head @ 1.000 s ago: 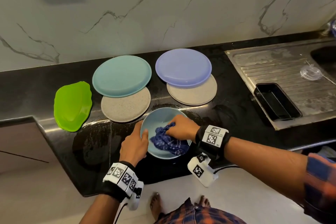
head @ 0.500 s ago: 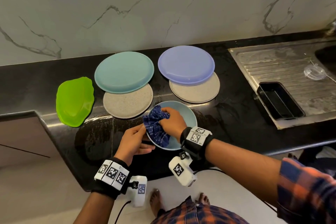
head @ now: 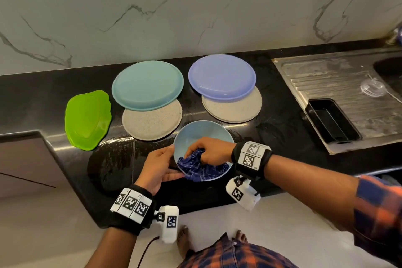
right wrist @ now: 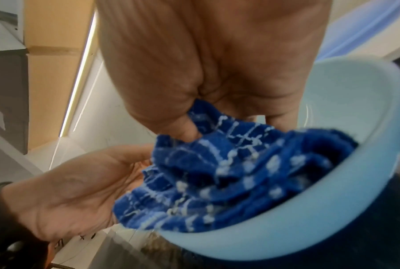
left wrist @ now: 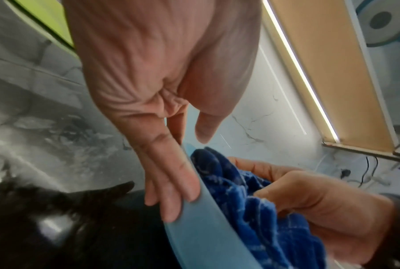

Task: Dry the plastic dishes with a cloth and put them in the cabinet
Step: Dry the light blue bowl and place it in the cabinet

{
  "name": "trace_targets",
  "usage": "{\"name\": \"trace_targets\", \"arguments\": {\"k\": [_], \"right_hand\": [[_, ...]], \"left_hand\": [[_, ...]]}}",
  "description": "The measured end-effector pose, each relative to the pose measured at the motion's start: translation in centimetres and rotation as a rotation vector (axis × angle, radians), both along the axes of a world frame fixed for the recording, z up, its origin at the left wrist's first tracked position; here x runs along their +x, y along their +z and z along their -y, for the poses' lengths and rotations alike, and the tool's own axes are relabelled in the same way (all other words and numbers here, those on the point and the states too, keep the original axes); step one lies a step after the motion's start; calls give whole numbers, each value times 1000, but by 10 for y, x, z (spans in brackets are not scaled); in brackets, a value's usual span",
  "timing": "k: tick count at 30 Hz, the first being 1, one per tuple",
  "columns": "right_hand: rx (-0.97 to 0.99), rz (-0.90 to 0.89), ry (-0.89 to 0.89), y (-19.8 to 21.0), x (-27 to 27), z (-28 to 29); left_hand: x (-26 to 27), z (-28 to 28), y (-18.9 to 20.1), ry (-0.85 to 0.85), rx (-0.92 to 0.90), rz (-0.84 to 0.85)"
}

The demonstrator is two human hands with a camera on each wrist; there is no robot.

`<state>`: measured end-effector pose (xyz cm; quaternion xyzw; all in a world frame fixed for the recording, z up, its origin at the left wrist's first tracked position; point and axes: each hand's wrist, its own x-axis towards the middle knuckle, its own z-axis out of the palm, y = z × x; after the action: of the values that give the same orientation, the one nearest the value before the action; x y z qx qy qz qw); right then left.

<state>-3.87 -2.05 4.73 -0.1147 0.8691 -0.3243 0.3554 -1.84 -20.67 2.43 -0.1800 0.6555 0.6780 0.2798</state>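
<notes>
1. The black stone counter (head: pixel 272 128) carries everything; I read its surface as wet near the front edge, which is probably why each dish gets wiped before storing. No cabinet interior shows in my views.
2. Behind my work lie a teal round plastic plate (head: pixel 148 84) over a speckled beige plate (head: pixel 152 124), a lilac plate (head: pixel 221 76) over another beige plate (head: pixel 235 109), and a green leaf-shaped plastic dish (head: pixel 87 119) to the left. None blocks my hands.
3. The pale blue plastic bowl (head: pixel 200 132) is tilted toward me at the counter's front.
4. My left hand (head: pixel 158 165) steadies its rim, fingers (left wrist: pixel 171 191) together outside, thumb inside.
5. My right hand (head: pixel 208 150) curls round the bunched blue checked cloth (head: pixel 195 167), pressing it into the bowl.
</notes>
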Motion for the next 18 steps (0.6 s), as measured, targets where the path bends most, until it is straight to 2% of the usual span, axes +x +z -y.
{"name": "trace_targets", "arguments": {"k": [5, 9, 14, 18], "right_hand": [[-59, -2, 38, -6, 5, -1], [-71, -78, 93, -13, 16, -3], [112, -138, 454, 10, 24, -20], [414, -331, 760, 30, 12, -33]], "left_hand": [[-4, -5, -6, -47, -177, -117], [-10, 0, -10, -128, -386, -246], [-14, -2, -3, -333, -768, -441], [-16, -14, 2, -403, -890, -496]]}}
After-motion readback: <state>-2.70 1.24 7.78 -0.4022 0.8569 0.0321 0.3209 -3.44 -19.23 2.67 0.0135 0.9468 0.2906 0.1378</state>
